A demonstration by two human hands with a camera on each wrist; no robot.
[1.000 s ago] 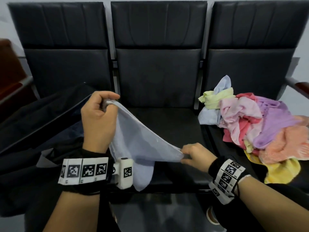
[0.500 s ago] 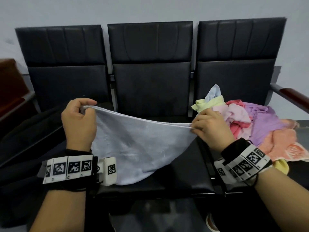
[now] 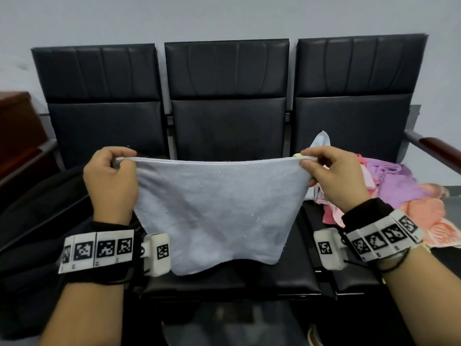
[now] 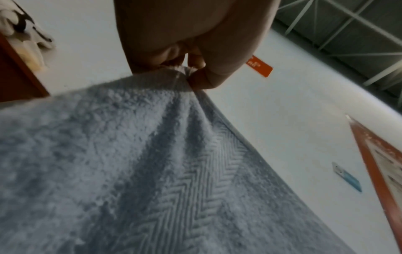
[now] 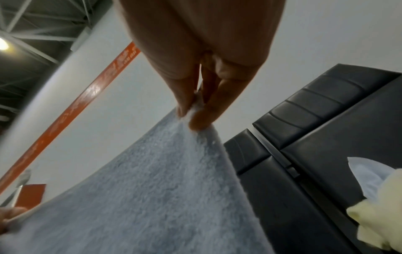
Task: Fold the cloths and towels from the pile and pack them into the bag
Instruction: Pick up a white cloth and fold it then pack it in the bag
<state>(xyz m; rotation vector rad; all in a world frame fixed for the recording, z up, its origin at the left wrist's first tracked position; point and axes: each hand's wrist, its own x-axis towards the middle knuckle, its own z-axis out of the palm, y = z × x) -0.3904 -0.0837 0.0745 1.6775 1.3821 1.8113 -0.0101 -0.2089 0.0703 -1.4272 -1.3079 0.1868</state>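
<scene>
A pale grey-blue towel (image 3: 214, 208) hangs spread out in the air over the middle seat, its top edge pulled taut. My left hand (image 3: 119, 162) pinches its top left corner and my right hand (image 3: 308, 162) pinches its top right corner. The left wrist view shows the towel (image 4: 152, 163) bunched under the pinching fingers (image 4: 200, 80). In the right wrist view the towel (image 5: 163, 189) runs down from thumb and fingers (image 5: 195, 118). The pile of cloths (image 3: 399, 191), pink, purple, orange and yellow, lies on the right seat. A black bag (image 3: 30, 221) lies on the left seat.
A row of three black padded seats (image 3: 227, 126) stands against a pale wall. A wooden armrest (image 3: 441, 151) ends the row at the right, and brown furniture (image 3: 17, 126) stands at the far left. A pale yellow cloth (image 5: 378, 220) lies close to my right hand.
My right hand has risen from the seat with its corner and moved right, and the left hand has moved left. The towel has gone from slanted and slack to level and spread wide.
</scene>
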